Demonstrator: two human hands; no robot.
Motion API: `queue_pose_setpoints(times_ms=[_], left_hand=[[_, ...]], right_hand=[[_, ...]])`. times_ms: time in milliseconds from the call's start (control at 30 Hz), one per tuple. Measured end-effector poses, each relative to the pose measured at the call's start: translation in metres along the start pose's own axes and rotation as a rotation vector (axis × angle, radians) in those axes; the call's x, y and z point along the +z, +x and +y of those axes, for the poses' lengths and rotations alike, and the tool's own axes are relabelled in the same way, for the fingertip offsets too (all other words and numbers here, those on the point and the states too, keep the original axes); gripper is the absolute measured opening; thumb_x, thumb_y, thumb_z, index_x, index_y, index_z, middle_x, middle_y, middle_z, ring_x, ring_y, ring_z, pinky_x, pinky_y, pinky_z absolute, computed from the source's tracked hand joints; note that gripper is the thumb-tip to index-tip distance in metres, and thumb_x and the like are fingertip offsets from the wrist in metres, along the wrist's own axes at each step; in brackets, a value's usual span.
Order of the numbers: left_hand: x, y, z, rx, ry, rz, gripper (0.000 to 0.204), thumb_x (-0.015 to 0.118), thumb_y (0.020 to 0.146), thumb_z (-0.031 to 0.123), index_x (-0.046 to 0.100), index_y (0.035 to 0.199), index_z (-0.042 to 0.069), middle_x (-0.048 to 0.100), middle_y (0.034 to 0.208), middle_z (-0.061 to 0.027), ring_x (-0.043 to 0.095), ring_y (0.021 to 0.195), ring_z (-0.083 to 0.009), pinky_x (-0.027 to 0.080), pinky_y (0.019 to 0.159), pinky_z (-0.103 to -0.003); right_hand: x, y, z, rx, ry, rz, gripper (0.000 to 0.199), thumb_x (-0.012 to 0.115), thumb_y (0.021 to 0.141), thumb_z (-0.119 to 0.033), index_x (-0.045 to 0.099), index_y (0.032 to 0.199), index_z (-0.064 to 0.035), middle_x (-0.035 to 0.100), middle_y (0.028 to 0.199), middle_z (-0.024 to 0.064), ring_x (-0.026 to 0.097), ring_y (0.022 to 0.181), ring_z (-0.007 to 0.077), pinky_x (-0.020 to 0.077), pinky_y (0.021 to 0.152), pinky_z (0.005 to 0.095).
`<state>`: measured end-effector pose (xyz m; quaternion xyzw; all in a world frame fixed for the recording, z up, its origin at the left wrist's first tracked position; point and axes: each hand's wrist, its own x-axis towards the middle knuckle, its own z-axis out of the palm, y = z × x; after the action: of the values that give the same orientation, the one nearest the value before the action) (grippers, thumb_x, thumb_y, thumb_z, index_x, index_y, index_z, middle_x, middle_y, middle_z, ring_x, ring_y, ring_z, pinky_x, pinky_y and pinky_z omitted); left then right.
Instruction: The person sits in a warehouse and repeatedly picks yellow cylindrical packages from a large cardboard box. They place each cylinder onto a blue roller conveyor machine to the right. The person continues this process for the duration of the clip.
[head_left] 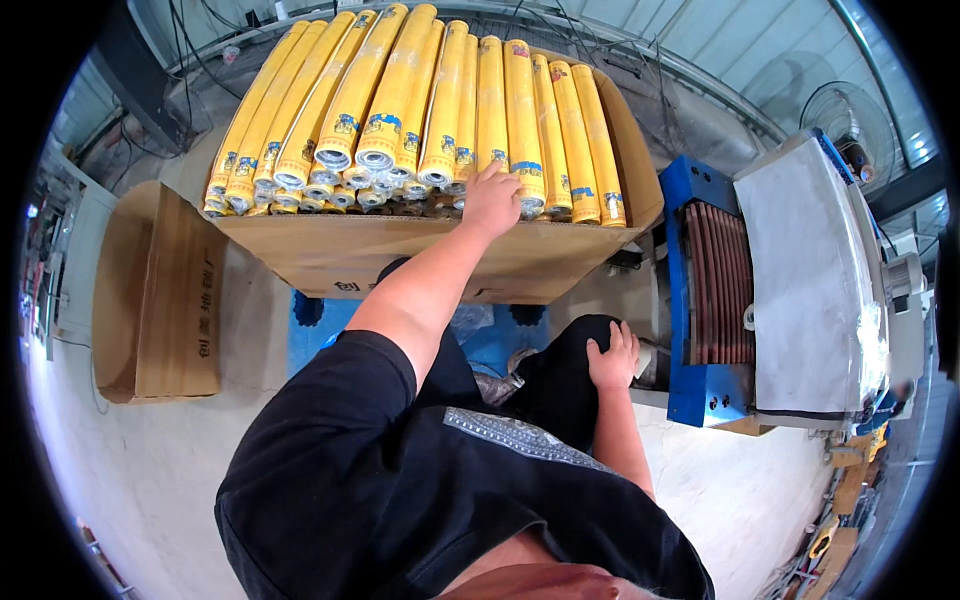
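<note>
Yellow plastic-wrapped rolls [400,100] with blue print near their ends lie packed side by side, stacked in layers, in a large open cardboard box [400,250]. My left hand [492,198] reaches over the box's near wall. Its fingers are stretched out against the end of a yellow roll [524,120] right of the middle, not wrapped round it. My right hand [613,358] lies on my right knee with its fingers spread, holding nothing.
Beneath the box is a blue base [305,340]. An open cardboard box [185,320] stands on the left. To the right is a machine with a blue frame [690,390], brown ribbed part and grey-white cover [810,270]. Behind it stands a fan [850,130].
</note>
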<state>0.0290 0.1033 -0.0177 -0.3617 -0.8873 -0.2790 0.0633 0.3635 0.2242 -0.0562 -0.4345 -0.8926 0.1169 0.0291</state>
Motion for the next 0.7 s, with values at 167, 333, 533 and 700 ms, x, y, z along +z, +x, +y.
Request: queue_pose_setpoints(times_ms=[167,333,533,700], left_hand=[[0.000,0.001,-0.001,-0.004,-0.011,-0.008,0.026,0.052,0.083,0.015,0.069,0.102,0.013,0.064,0.117,0.0007,0.041,0.130,-0.0226,0.031,0.108,-0.043],[0.005,0.001,-0.003,0.003,0.012,0.015,0.024,0.053,0.082,0.016,0.070,0.099,0.015,0.064,0.118,0.0025,0.043,0.129,-0.0230,0.032,0.106,-0.044],[0.016,0.007,-0.009,0.179,0.014,0.172,0.016,0.060,0.075,0.009,0.069,0.089,0.011,0.069,0.103,-0.0054,0.055,0.114,-0.0311,0.042,0.100,-0.042],[0.022,0.008,-0.021,0.102,0.018,0.103,0.021,0.057,0.080,0.017,0.070,0.096,0.013,0.066,0.114,0.0008,0.046,0.126,-0.0240,0.034,0.104,-0.043]], right_hand=[[-0.002,-0.001,-0.003,0.001,-0.012,0.010,0.063,0.065,0.077,-0.038,0.050,0.134,-0.0170,0.039,0.146,0.0049,0.030,0.136,0.0295,0.0270,0.109,0.0498],[0.005,0.000,0.002,-0.022,0.071,0.064,0.062,0.066,0.077,-0.038,0.052,0.131,-0.0122,0.042,0.144,0.0066,0.033,0.134,0.0307,0.0287,0.108,0.0496],[0.027,0.013,0.042,0.104,0.662,0.269,0.063,0.067,0.084,-0.036,0.049,0.129,0.0046,0.051,0.130,0.0225,0.048,0.123,0.0338,0.0363,0.104,0.0403],[-0.014,0.015,0.050,0.508,1.654,0.242,0.081,0.059,0.090,-0.046,0.025,0.144,0.0027,0.033,0.146,0.0190,0.033,0.135,0.0291,0.0275,0.110,0.0410]])
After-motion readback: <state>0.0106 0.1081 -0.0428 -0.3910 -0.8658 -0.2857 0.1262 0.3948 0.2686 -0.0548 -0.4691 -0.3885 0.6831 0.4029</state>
